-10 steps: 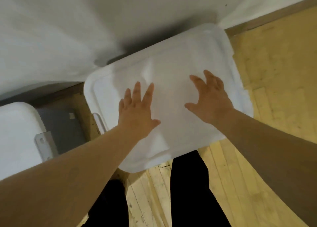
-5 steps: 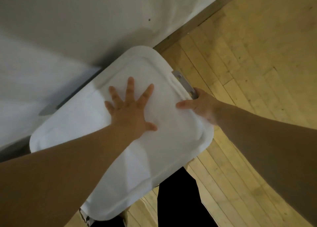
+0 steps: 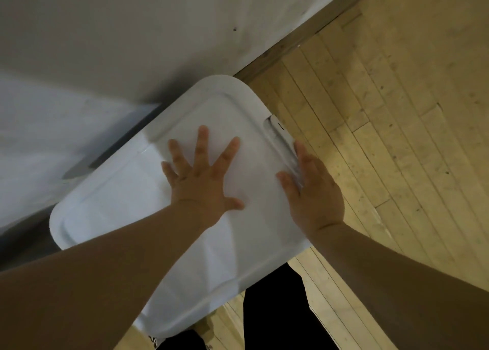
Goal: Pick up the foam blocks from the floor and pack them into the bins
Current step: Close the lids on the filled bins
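The left grip [image 3: 203, 188] is laid flat and fully spread on the white lid [image 3: 127, 204], palm down, with nothing held in it. The right grip [image 3: 315, 199] is set on the lid's right-hand short end, thumb resting on the top surface and fingers stretched straight along the latch [image 3: 280, 132]; it appears to press rather than clasp, and nothing is enclosed by it. The lid is seated on a bin that is almost wholly hidden beneath it, and the bin stands at the floor's [image 3: 397, 111] edge, close against the skirting board [image 3: 304, 40] and the wall [image 3: 132, 32]. The lid's long axis runs beside the wall, from the latch end on the right toward the left end, which is covered by the left forearm. No foam blocks can be seen; whether they are inside cannot be told. The step in hand is judged to be the closing of the bin, and the coming move turns on the latch, which lies directly under the right fingers, the nearer side by far. Black trouser legs [image 3: 275, 310] are seen below the lid's near edge.
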Tool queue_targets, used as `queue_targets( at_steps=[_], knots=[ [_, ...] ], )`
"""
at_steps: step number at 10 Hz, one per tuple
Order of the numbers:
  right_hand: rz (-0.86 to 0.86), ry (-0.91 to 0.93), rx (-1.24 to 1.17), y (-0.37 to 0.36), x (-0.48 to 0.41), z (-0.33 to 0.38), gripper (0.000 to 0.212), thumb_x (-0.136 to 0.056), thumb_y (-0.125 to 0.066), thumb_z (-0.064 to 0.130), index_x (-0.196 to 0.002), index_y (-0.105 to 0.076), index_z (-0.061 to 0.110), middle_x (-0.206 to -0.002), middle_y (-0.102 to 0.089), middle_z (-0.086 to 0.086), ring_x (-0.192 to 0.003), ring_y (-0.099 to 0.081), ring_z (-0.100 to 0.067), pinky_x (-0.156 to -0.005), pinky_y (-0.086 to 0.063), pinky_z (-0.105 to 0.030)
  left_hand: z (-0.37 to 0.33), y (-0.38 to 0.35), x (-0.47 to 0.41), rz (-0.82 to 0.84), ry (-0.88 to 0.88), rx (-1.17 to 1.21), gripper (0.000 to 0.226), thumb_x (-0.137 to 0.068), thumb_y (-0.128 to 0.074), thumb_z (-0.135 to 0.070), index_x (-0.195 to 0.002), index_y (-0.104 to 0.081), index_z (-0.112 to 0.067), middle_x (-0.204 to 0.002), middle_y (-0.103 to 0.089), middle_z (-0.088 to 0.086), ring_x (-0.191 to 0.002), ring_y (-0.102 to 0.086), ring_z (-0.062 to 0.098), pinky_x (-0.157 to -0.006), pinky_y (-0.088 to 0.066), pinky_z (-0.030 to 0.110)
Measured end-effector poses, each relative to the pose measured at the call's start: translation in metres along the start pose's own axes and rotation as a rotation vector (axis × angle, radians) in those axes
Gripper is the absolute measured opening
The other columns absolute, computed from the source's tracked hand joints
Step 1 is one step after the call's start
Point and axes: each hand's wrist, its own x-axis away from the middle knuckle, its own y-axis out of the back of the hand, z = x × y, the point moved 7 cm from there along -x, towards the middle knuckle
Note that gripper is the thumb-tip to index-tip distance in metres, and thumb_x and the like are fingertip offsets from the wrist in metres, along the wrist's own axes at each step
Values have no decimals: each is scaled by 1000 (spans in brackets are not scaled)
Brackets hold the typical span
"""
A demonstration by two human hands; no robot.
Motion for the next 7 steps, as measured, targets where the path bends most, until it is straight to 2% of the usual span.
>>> queue_targets(
  at_steps=[1,2,4,5,6,7],
  knots=[
    [13,101,117,-3,1,2,59,-104,-39,48,-159,-22,33,-144,-49,-2,-114,-56,-24,-92,-54,-44,-1,1,0,-8,-3,-1,133,-64,-69,-85,-143,35,-59,-158,43,1,-145,25,58,-116,-7,74],
    [71,143,161,-2,-1,2,62,-104,-35,48,-161,-16,32,-147,-44,-4,-116,-53,-25,-93,-53,-42,-1,2,0,-16,-8,-8,133,-64,-67,-86,-143,36,-57,-157,43,2,-145,24,57,-116,-7,74],
    [150,144,145,-1,-6,-1,67,-103,-40,48,-161,-8,39,-156,-37,-2,-131,-48,-25,-102,-47,-41,3,6,4,-23,-11,24,132,-65,-69,-84,-142,36,-59,-158,43,-2,-147,26,54,-117,-5,72],
    [140,102,246,4,1,3,72,-102,-43,51,-160,-1,44,-165,-22,-7,-149,-26,-31,-119,-30,-49,5,7,14,-82,-23,92,124,-72,-69,-79,-148,26,-58,-163,34,-6,-151,22,46,-121,-7,64],
    [159,100,331,7,10,21,84,-97,-53,54,-158,3,44,-170,-2,-6,-156,-3,-31,-124,-13,-50,18,-5,36,-139,22,232,115,-77,-67,-75,-154,15,-53,-168,19,-3,-155,14,36,-125,-9,55],
    [177,184,461,7,18,46,92,-92,-55,62,-159,5,42,-169,6,-5,-156,2,-32,-125,-9,-50,37,-25,66,-169,104,329,109,-81,-62,-76,-157,12,-49,-170,13,0,-156,11,34,-126,-7,52]
  ],
)
